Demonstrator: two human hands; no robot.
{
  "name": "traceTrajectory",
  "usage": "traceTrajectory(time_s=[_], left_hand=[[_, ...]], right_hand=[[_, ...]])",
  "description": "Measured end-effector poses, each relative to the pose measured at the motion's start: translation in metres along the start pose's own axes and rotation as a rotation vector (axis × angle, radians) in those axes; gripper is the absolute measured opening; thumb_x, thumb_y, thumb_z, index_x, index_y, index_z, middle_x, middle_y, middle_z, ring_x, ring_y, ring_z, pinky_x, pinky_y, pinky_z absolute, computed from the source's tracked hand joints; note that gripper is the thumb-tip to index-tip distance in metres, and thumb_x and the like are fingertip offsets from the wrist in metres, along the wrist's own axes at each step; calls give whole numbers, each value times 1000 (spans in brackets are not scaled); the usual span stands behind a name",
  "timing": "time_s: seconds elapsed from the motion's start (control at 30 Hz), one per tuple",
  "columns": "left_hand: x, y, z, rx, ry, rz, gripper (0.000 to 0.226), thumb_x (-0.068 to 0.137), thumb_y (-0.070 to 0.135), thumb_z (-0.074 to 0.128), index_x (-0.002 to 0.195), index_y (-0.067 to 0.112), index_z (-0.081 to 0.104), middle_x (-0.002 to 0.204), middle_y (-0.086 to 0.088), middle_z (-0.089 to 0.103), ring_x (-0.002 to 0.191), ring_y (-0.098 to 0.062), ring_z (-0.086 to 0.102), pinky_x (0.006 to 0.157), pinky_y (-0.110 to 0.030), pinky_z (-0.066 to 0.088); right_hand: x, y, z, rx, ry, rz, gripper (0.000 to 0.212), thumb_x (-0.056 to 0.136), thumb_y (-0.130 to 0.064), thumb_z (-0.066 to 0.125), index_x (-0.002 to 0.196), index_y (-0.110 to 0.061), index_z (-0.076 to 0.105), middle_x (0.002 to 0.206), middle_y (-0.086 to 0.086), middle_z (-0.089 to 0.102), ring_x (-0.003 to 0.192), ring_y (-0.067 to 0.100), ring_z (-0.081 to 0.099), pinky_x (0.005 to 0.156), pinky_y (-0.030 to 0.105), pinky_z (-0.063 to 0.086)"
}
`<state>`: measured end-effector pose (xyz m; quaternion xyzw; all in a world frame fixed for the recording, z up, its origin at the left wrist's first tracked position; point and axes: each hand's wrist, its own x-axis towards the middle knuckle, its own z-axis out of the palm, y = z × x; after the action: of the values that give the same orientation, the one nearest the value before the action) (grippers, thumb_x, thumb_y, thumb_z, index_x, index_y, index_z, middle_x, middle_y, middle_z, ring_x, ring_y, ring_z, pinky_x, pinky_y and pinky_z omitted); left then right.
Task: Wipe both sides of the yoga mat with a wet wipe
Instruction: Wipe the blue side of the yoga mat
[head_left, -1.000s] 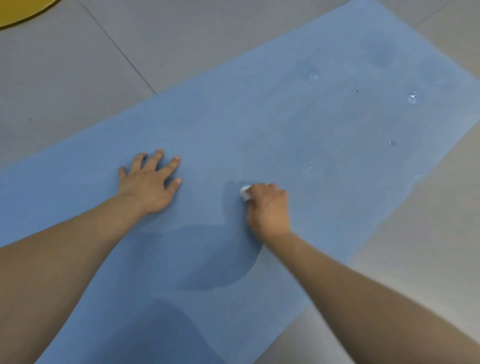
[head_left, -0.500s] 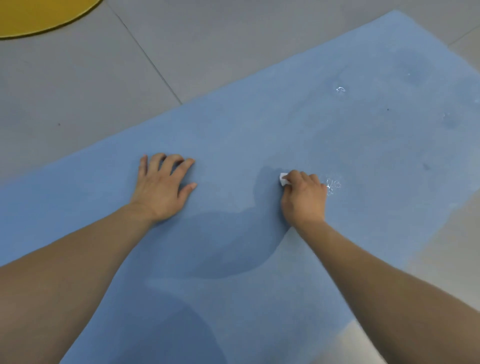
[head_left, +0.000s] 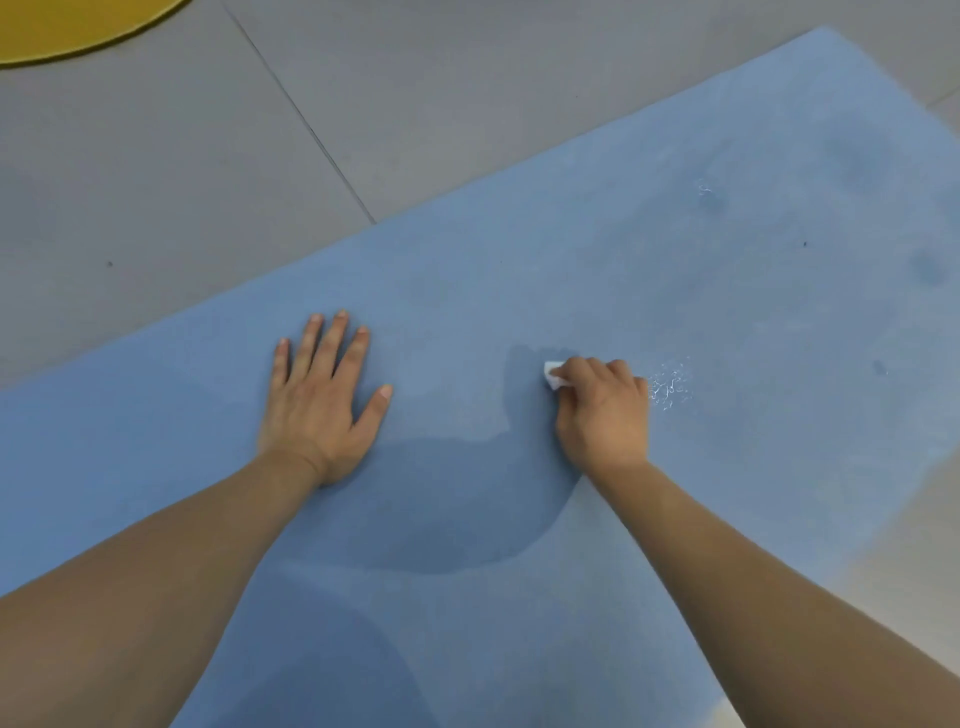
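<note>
Blue yoga mat (head_left: 597, 270) runs lower-left to upper-right; left hand (head_left: 322, 400) flat, right hand (head_left: 605, 410) gripping wet wipe (head_left: 553, 375).

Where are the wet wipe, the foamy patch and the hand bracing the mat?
wet wipe (head_left: 554, 376), head view, white corner sticking out of the right hand's grip.
foamy patch (head_left: 670, 387), head view, middle of the white suds.
left hand (head_left: 317, 402), head view, back of the hand.
</note>
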<state>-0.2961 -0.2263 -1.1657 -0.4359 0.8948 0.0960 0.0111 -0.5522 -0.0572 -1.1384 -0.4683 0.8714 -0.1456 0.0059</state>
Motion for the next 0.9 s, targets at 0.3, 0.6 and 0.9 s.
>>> traceTrajectory(time_s=[0.3,0.6,0.9], left_hand=[[-4,2,-3,-135,147,-100,59,90,37,40,142,14,52,162,-11,31,152,-34,20,124,-57,8],[-2,3,-3,-52,96,-114,75,84,39,34,153,11,37,166,-13,23,154,-35,14,124,-57,8],[-2,0,-4,-131,97,-105,73,83,36,33,151,11,42,165,-10,26,155,-31,14,124,-54,8]], right_hand=[[-62,-126,30,229,-190,-472,18,76,-15,53,88,-24,63,78,-4,57,77,24,50,65,35,32],[53,-7,7,-60,12,37,20,74,-13,49,87,-19,63,78,1,65,75,32,53,63,32,26],[-5,-148,44,196,-213,-466,18,78,-22,41,82,-22,59,75,-3,58,76,25,52,63,36,33]])
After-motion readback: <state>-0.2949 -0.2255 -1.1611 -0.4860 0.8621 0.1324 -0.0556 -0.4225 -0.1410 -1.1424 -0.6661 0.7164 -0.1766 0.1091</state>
